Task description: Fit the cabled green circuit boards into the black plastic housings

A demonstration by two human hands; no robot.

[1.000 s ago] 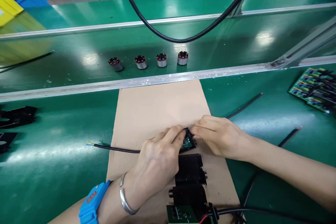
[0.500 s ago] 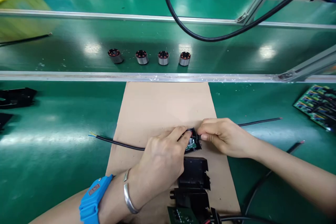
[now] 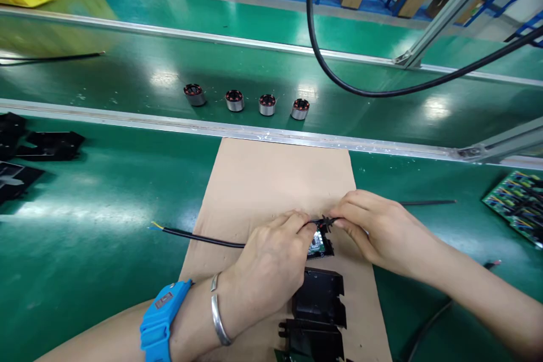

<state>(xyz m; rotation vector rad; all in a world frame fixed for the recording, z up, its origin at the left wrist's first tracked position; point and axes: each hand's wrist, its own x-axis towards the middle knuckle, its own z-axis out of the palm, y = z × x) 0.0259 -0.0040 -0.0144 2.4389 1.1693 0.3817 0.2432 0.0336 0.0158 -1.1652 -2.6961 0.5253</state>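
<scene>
Nearest you, 2 black housings [image 3: 319, 297] lie stacked on the cardboard sheet [image 3: 271, 181]. Your left hand [image 3: 271, 263] pinches the black cable [image 3: 199, 237] against the small circuit board [image 3: 320, 244], steadying it; your right hand [image 3: 382, 232] grips the clip end, fingertips hiding it. Far off sit 4 motor stators [image 3: 247, 104].

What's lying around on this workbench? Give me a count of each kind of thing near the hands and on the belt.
Round metal motor cores on the far belt: 4
Black plastic housings by the left hand: 2
Small green circuit board at the fingertips: 1
Black cable running left from the hands: 1
Brown paper sheet: 1
Total: 9
</scene>
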